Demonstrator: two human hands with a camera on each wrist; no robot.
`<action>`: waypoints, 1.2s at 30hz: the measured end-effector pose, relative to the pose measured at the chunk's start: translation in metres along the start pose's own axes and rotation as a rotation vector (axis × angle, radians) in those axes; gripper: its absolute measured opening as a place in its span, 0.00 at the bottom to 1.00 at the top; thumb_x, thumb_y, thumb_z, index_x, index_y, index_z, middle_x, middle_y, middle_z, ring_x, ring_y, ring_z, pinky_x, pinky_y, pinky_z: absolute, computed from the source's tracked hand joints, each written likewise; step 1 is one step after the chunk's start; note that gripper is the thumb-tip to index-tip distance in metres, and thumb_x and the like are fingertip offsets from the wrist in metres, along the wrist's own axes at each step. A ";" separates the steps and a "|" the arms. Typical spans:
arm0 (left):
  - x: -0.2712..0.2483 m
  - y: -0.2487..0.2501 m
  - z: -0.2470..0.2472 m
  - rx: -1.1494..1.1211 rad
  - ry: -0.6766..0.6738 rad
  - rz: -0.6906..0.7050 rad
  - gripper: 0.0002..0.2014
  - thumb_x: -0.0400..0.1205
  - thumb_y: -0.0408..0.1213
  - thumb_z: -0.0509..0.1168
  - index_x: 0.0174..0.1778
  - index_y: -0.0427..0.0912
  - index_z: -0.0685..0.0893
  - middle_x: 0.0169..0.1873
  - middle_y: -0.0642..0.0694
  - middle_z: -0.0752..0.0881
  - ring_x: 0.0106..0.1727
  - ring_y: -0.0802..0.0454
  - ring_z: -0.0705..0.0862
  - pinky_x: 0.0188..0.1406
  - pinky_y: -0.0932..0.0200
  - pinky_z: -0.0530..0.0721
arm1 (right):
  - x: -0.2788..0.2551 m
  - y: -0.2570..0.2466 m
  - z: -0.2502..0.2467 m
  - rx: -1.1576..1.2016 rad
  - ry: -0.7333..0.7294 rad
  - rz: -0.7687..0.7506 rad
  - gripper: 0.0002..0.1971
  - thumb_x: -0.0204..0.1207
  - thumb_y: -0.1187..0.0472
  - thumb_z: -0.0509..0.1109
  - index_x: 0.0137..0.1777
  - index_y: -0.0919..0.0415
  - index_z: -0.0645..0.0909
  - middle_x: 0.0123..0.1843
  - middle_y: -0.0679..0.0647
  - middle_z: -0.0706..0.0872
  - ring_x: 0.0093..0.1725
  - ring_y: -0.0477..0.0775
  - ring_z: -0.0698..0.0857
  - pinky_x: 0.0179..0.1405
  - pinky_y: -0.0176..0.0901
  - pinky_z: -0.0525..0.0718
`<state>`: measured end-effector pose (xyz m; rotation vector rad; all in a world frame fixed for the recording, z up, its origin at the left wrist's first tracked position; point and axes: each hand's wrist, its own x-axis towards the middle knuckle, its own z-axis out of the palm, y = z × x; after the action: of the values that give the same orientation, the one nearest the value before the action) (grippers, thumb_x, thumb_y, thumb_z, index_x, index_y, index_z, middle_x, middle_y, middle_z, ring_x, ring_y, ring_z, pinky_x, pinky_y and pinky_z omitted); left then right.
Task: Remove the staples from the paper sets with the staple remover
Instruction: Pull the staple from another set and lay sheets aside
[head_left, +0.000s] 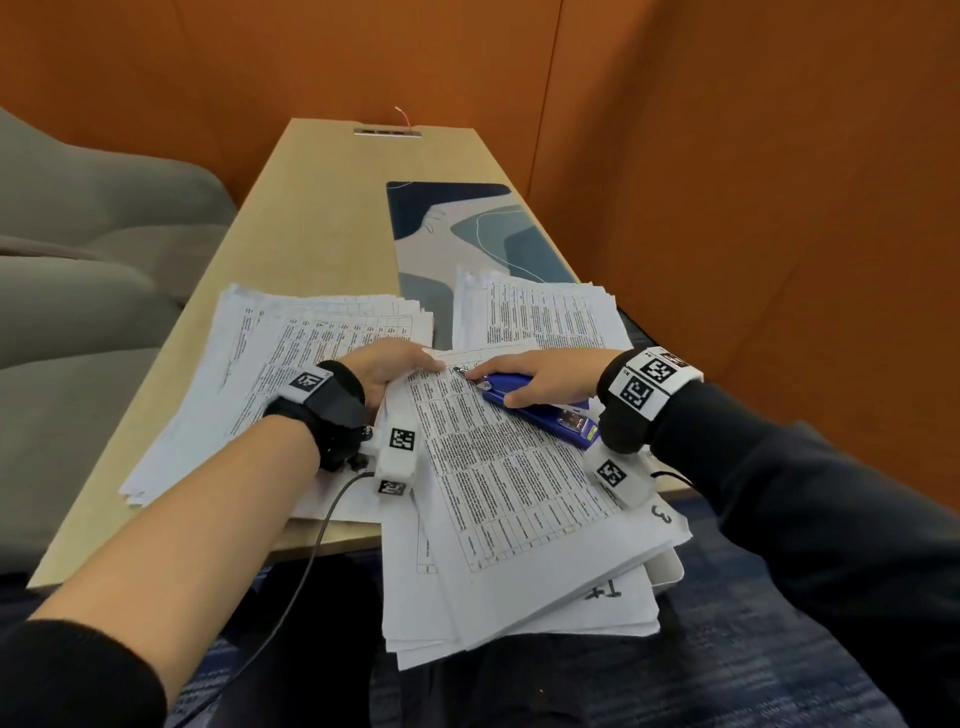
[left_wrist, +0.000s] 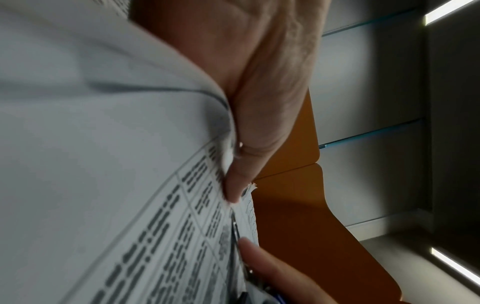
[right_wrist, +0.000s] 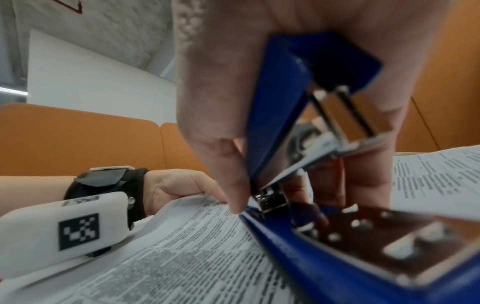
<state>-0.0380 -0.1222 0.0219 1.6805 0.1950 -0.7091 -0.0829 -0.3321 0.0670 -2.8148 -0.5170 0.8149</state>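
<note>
A person's right hand (head_left: 540, 376) grips a blue staple remover (head_left: 537, 410), fingers curled over its top and thumb along its near side, with the tool's metal tip (head_left: 461, 372) set against the top corner of a printed paper set (head_left: 514, 483). The left hand (head_left: 387, 366) pinches that same corner, thumb (left_wrist: 237, 183) on the upper sheet and fingers hidden beneath (the wrist view shows a torn, frayed paper edge right at the thumb tip). The held set lies on top of a thicker stack of paper (head_left: 519, 613) that overhangs the near edge of a light wooden table (head_left: 311, 218). Two more piles of printed sheets sit farther back: one at left (head_left: 291, 332) under the left forearm, one at right (head_left: 540, 312) just behind the right hand. A patterned blue-and-grey mat (head_left: 467, 228) runs along the table beyond them. Both wrists carry black bands with white marker blocks (head_left: 397, 452). Orange wall panels (head_left: 727, 156) enclose the table; a grey upholstered seat (head_left: 78, 249) stands at left.
</note>
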 end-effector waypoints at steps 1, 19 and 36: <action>0.001 0.000 0.001 0.001 0.006 0.003 0.08 0.83 0.26 0.62 0.57 0.30 0.78 0.35 0.35 0.90 0.32 0.43 0.91 0.28 0.50 0.90 | 0.001 -0.001 0.000 -0.015 -0.004 0.004 0.26 0.86 0.48 0.59 0.81 0.31 0.58 0.80 0.48 0.70 0.63 0.51 0.75 0.57 0.42 0.74; 0.002 -0.007 -0.003 0.048 0.028 0.126 0.03 0.81 0.25 0.65 0.47 0.34 0.84 0.29 0.41 0.90 0.28 0.47 0.89 0.28 0.54 0.89 | 0.020 -0.029 0.005 -0.036 0.090 -0.024 0.27 0.88 0.52 0.57 0.84 0.38 0.55 0.81 0.51 0.71 0.72 0.56 0.75 0.68 0.44 0.69; -0.005 -0.006 0.001 0.034 0.115 0.087 0.06 0.80 0.31 0.69 0.46 0.30 0.83 0.30 0.40 0.85 0.17 0.53 0.83 0.16 0.64 0.80 | 0.014 -0.052 0.015 -0.546 0.226 -0.083 0.30 0.86 0.53 0.61 0.84 0.37 0.54 0.58 0.56 0.85 0.49 0.56 0.84 0.43 0.43 0.78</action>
<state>-0.0453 -0.1202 0.0191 1.7529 0.1905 -0.5546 -0.0943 -0.2783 0.0610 -3.2815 -0.9306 0.3666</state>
